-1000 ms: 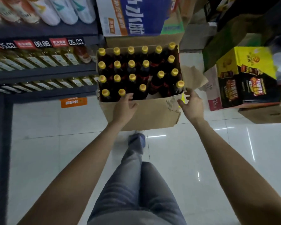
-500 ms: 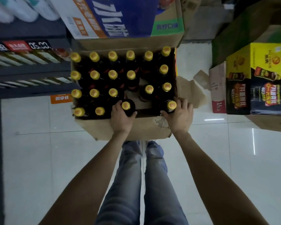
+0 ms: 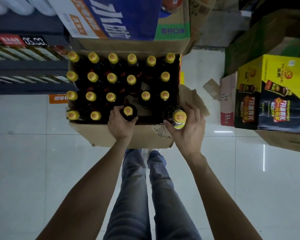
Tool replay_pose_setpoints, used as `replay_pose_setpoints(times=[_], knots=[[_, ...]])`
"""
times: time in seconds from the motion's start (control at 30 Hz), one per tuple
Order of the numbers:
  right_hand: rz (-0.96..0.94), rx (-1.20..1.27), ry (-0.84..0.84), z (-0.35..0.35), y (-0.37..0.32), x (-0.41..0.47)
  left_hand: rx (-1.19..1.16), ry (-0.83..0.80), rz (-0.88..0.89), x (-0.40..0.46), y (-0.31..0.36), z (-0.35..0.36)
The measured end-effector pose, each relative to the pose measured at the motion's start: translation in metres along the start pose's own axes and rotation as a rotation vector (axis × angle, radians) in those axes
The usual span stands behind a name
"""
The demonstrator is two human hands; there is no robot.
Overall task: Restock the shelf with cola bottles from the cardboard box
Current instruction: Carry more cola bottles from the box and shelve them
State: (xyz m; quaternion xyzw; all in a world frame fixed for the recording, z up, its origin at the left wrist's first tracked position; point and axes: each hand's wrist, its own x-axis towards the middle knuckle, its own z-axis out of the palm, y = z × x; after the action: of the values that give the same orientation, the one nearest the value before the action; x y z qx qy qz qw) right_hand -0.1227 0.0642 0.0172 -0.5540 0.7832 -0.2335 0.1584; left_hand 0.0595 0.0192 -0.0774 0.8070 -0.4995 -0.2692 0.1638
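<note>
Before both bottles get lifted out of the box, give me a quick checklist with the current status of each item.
1. Left hand grips the dark yellow-capped cola bottle: ok.
2. Right hand grips the second dark yellow-capped bottle: ok.
3. Both caps look seated: ok.
4. Neighbouring bottles in the brown cardboard box stand upright: ok.
5. Free slot on the dark shelf: cannot tell.
6. Torn box flap clear of the right bottle's path: cannot tell.

Dark, yellow-capped cola bottles (image 3: pixel 112 78) stand upright in the open cardboard box (image 3: pixel 100 134).
</note>
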Motion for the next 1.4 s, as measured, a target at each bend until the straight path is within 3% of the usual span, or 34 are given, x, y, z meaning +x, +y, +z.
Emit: replay_pose_setpoints(times=[0.17, 0.37, 0.5, 0.67, 0.87, 1.07, 1.17, 1.23, 1.4], knots=[[0.249, 0.452, -0.055, -0.056, -0.028, -0.004, -0.227, 0.012, 0.126, -0.018, 0.011, -0.03], [0.151, 0.864, -0.145, -0.114, -0.057, 0.004, -0.524, 0.046, 0.284, -0.058, 0.024, -0.104], [0.182, 1.056, -0.317, -0.131, -0.094, 0.009, -0.792, 0.096, 0.079, -0.095, 0.034, -0.165], [0.317, 1.182, -0.578, -0.107, -0.14, -0.006, -1.124, 0.338, -0.042, -0.145, 0.007, -0.226], [0.258, 1.089, -0.908, -0.065, -0.219, -0.076, -1.194, 0.566, -0.185, -0.205, -0.068, -0.284], [-0.051, 0.825, -1.166, -0.016, -0.302, -0.194, -1.178, 0.649, -0.426, -0.281, -0.191, -0.319], [-0.187, 0.69, -1.305, 0.007, -0.346, -0.295, -1.295, 0.711, -0.58, -0.343, -0.276, -0.335], [-0.21, 0.693, -1.318, 0.013, -0.354, -0.307, -1.392, 0.641, -0.621, -0.352, -0.285, -0.337], [-0.452, 0.522, -1.457, 0.053, -0.418, -0.466, -1.487, 0.785, -0.768, -0.449, -0.401, -0.39]])
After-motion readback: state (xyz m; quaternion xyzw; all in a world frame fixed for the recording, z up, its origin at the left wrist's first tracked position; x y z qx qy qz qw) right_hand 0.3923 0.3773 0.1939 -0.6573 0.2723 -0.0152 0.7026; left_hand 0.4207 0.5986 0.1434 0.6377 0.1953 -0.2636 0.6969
